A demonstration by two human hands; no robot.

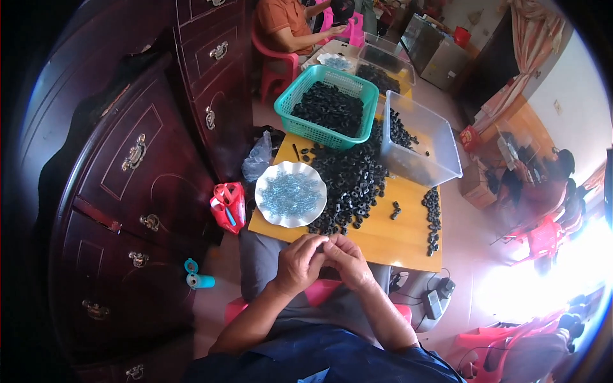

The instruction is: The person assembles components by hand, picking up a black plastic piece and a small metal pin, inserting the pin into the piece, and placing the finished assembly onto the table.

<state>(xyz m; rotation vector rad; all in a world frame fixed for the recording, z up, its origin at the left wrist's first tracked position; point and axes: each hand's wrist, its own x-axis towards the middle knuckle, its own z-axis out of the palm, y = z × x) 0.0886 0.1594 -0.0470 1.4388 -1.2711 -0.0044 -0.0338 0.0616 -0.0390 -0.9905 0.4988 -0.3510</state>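
My left hand (297, 265) and my right hand (348, 260) meet in front of the table's near edge, above my lap. Fingertips of both are pinched together around something small and dark, mostly hidden between them. Just beyond lies a heap of small black ring-like plastic parts (348, 188) on the yellow wooden table (377, 246). To its left stands a white scalloped plate (295, 223) full of small, thin silvery metal pieces (290, 191), too fine to make out. A few black parts (396, 209) sit apart, and a line of them (432, 220) runs along the right edge.
A green basket (325, 137) of black parts and a clear plastic bin (424, 167) stand at the table's far side. A red bag (228, 207) and a turquoise bottle (203, 281) are left, by dark wooden cabinets (128, 191). Another person (284, 29) sits beyond.
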